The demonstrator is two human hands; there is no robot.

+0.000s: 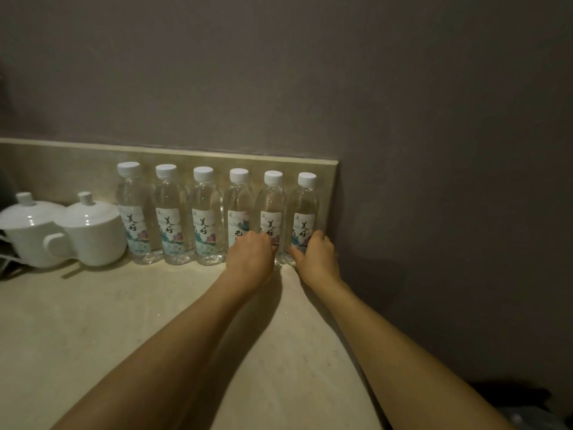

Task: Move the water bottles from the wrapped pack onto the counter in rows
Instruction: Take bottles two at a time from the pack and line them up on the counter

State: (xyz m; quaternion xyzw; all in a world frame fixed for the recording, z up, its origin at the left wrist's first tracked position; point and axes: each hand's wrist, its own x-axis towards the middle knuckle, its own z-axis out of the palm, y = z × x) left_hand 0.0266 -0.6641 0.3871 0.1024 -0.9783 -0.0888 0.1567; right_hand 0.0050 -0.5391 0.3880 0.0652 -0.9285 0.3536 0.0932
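the wall (pixel 434 103) rises dark behind and to the right of the counter (pixel 108 336), a pale stone top with a low upstand (pixel 62 169) along its back edge. six bottles (pixel 204 215) stand upright in one row against that upstand, running from near the middle of the back edge to the back right corner, caps white, labels facing out, each just beside the next. two white lidded cups (pixel 90 231) sit at the back left, the nearer one touching the leftmost bottle. the left hand (pixel 251 259) is curled around the lower part of the fourth bottle (pixel 238 209) from the left, gripping it. the right hand (pixel 317 259) wraps the base of the last bottle (pixel 305 212) at the corner, thumb on its left side, fingers round the right
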